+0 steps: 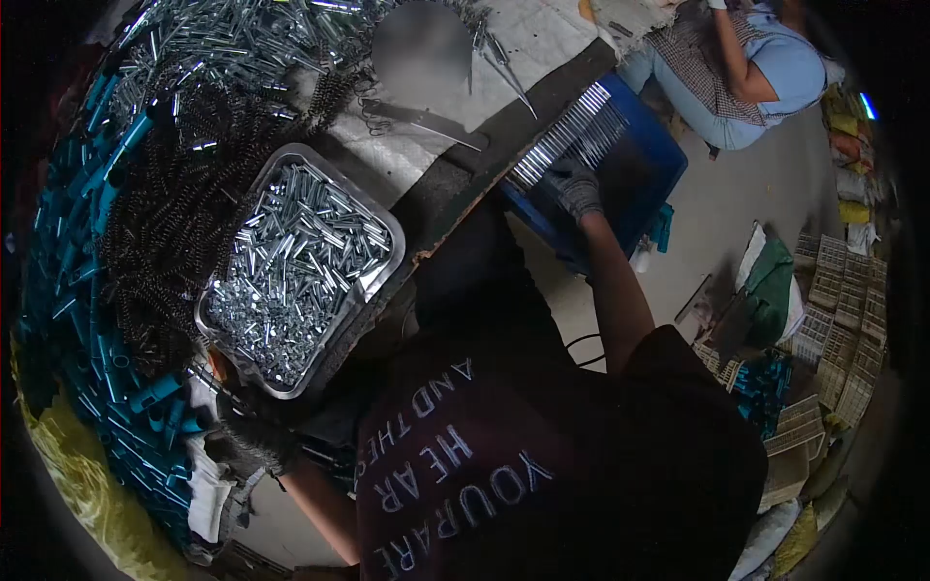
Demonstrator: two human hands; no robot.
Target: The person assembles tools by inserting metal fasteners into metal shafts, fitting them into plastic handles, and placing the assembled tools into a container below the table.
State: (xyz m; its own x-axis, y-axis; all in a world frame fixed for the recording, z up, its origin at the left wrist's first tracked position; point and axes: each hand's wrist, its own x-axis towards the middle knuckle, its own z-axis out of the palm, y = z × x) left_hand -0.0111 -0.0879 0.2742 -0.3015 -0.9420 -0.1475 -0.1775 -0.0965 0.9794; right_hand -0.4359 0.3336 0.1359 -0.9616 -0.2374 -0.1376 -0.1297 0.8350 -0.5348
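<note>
My right hand point(578, 191), in a grey glove, reaches into a blue crate point(664, 165). Its fingers look stretched out against a row of silver metal rods point(554, 150) lined up along the crate's side. My left hand point(250, 434), in a dark glove, is beside the lower left corner of a metal tray point(395, 254). Its fingers are curled round a slim dark piece that I cannot make out, close to an orange-tipped item point(216, 365). Small shiny metal pins point(300, 232) fill the tray.
Dark coil springs point(184, 194) and teal plastic tubes point(107, 378) are heaped left of the tray. More silver parts point(223, 48) lie at the back. Pliers point(506, 70) rest on the white cloth. Another person point(751, 77) sits beyond the crate; pale baskets point(838, 320) are stacked at right.
</note>
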